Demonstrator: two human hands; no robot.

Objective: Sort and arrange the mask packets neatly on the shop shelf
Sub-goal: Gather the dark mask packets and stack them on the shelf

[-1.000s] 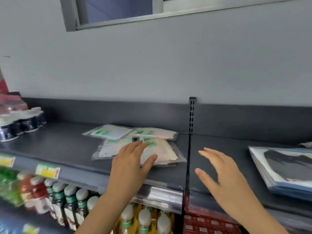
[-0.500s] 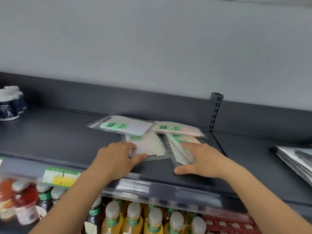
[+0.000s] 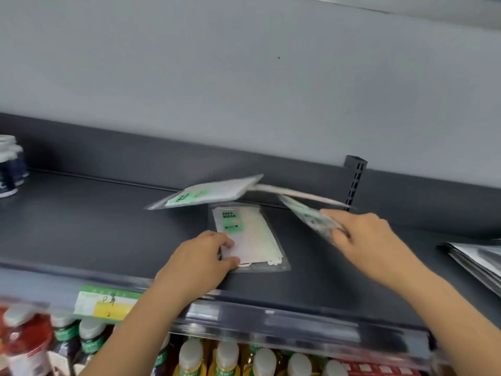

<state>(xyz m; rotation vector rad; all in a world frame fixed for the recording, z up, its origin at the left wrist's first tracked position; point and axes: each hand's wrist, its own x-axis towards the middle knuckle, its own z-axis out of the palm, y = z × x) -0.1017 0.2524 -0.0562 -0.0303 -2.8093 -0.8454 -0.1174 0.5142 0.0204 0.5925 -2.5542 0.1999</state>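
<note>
head view: left hand (image 3: 200, 256) grips the flat mask packet (image 3: 249, 240) at its near corner, apparently pinning it on the shelf (image 3: 95, 226) as a stack base, while right hand (image 3: 363, 237) pinches a tilted packet (image 3: 311, 218) raised just right of that grip, likely for restacking.

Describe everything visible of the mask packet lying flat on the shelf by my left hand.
The flat mask packet is a clear plastic sleeve holding a pale mask, with a green label reading FACE MASK at its far end. It lies flat on the dark grey shelf. The left hand pinches its near left corner. The right hand holds lifted packets over its far end.
</note>
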